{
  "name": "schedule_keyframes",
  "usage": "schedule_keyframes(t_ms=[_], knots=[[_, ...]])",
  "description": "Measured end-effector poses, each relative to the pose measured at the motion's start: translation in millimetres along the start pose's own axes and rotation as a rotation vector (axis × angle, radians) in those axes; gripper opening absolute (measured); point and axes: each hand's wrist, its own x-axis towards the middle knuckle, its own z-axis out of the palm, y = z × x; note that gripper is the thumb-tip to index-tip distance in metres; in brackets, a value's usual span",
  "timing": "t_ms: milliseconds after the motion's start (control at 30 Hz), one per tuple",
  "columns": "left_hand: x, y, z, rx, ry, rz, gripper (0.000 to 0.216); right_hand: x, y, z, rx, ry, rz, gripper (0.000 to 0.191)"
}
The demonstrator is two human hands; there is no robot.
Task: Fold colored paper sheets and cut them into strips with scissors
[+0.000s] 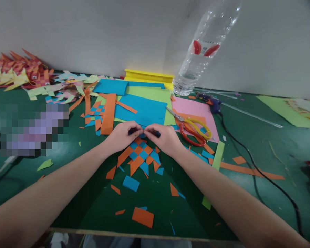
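My left hand [124, 136] and my right hand [166, 138] meet at the middle of the table, thumbs and fingertips pinched together. Between them they hold the far, blue end of a woven paper piece [140, 151], a blue and orange checkerboard with loose strip ends fanned towards me. The exact grip is partly hidden by the fingers. A second woven blue and orange piece [98, 111] lies to the left, beside a folded orange paper strip [109, 114]. Just beyond my hands are sheets of blue paper [142, 109]. Red and yellow handled scissors [193, 137] rest open to the right.
A tilted-looking water bottle [201, 51] stands by the wall. A glue gun [213, 103] trails a black cord [244, 151] on the right. Finished paper fish [23, 70] pile up at the far left, near a blurred purple object [37, 129]. Paper scraps [143, 217] litter the green table.
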Motion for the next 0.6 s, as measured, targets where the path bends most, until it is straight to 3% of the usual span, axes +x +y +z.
schedule_keyframes(t_ms=[600], knots=[[0.1, -3.8, 1.6, -0.006, -0.004, 0.021, 0.021, 0.5, -0.3, -0.1, 0.058, -0.040, -0.002, 0.013]])
